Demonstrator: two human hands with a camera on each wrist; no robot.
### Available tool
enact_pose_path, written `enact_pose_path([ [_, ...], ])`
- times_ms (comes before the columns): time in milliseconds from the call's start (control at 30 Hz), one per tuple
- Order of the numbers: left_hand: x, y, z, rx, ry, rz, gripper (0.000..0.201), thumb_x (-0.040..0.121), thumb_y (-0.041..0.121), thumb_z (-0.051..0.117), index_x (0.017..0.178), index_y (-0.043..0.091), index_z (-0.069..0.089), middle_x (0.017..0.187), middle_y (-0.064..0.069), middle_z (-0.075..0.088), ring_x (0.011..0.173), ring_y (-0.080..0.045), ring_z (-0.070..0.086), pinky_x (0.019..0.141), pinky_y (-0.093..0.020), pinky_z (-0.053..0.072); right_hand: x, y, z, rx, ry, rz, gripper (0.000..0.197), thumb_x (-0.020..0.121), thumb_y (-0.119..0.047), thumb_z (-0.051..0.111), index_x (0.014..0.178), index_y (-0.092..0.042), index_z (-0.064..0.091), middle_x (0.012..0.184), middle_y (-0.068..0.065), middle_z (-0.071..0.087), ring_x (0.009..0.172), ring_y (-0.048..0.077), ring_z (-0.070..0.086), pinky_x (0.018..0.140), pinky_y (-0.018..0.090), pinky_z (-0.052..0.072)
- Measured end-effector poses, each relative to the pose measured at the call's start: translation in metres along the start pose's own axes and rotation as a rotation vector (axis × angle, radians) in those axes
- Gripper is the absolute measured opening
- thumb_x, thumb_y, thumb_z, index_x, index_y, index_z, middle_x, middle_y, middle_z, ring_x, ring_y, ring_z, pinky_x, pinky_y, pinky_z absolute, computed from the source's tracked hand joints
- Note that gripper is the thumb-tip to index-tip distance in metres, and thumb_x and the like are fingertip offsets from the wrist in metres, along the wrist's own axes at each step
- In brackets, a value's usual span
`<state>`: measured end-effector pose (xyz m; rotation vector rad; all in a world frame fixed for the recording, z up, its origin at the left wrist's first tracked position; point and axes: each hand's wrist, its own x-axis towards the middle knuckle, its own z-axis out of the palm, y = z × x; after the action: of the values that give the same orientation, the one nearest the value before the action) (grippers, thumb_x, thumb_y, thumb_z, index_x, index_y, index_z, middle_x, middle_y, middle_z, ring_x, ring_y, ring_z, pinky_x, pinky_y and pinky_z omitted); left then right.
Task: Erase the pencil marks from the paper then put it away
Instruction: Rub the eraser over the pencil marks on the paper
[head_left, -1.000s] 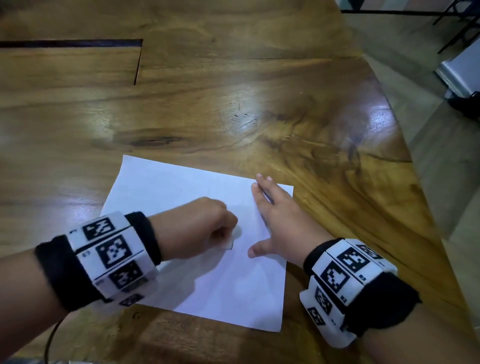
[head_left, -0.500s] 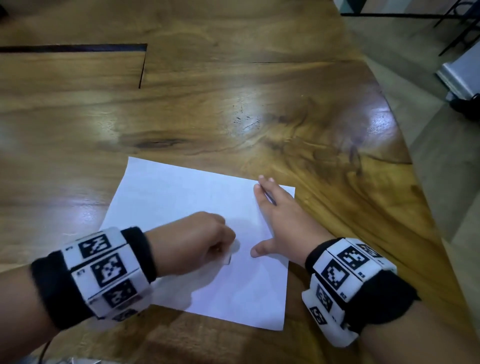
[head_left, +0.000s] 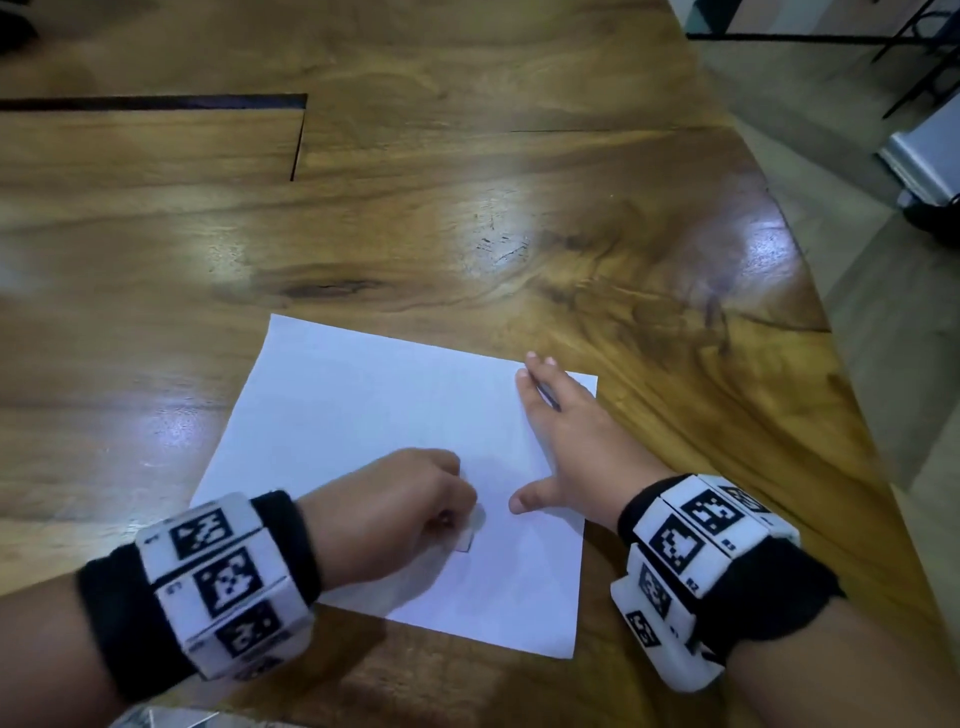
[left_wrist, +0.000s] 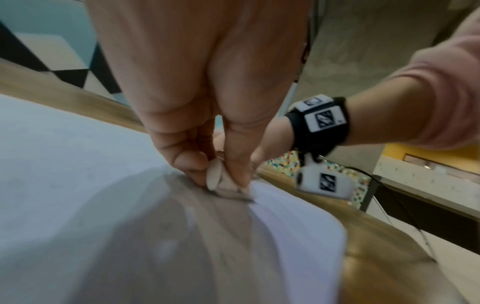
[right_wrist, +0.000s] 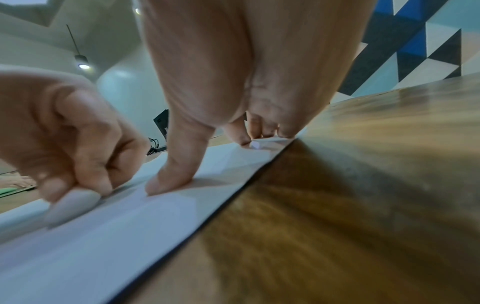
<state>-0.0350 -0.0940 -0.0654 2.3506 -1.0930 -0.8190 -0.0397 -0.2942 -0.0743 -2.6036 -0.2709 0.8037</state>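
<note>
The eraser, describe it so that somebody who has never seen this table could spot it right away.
On the wooden table lies one white sheet of paper, with the right hand pressed flat along its right side. The left hand sits curled near the sheet's middle, and the eraser is the small pale block pinched in its fingertips, touching the paper. It is the only loose item on the sheet.

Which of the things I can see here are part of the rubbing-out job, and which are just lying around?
Part of the job:
paper
eraser, pinched in the left hand
right hand, flat on the paper

Just there:
wooden table
black chair legs on the floor
grey-white object beyond the table's edge
</note>
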Motion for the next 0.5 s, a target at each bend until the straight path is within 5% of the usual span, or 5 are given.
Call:
enact_pose_path([
  [133,0.044,-0.002,-0.027,0.070,0.210,-0.049,0.017,0.077,0.025,0.053,0.073,0.012,0.064,0.074,-0.009,0.060,0.069,-0.024,0.053,0.059,-0.025,0.029,0.000,0.000,0.000,0.002,0.001,-0.003,0.119,0.072,-0.041,0.077,0.150,-0.014,-0.009,0.155,-0.006,-0.025,0.142,0.009,-0.022,0.112,0.019,-0.001],
  [233,0.075,-0.009,-0.040,0.061,0.301,-0.152,0.009,0.078,0.015,0.064,0.082,0.008,0.063,0.077,-0.002,0.051,0.071,-0.020,0.046,0.060,-0.024,0.024,0.000,-0.001,-0.001,-0.007,-0.002,0.001,0.119,0.072,-0.043,0.077,0.150,-0.014,-0.009,0.155,-0.007,-0.025,0.142,0.009,-0.022,0.111,0.017,-0.002],
  [367,0.038,-0.006,-0.016,0.048,0.256,-0.013,0.020,0.079,0.014,0.055,0.060,0.016,0.049,0.065,0.003,0.039,0.062,-0.019,0.041,0.057,-0.025,0.026,0.001,0.000,0.000,-0.020,0.001,0.002,0.120,0.072,-0.043,0.076,0.150,-0.013,-0.010,0.155,-0.005,-0.025,0.143,0.010,-0.021,0.109,0.016,-0.003],
  [500,-0.013,-0.001,0.006,0.004,0.034,-0.009,0.010,0.079,0.015,0.056,0.070,0.018,0.060,0.074,0.004,0.048,0.067,-0.015,0.052,0.061,-0.027,0.041,-0.001,0.000,-0.001,-0.006,-0.004,0.003,0.119,0.073,-0.043,0.076,0.150,-0.014,-0.010,0.155,-0.007,-0.025,0.142,0.009,-0.021,0.111,0.018,-0.002],
])
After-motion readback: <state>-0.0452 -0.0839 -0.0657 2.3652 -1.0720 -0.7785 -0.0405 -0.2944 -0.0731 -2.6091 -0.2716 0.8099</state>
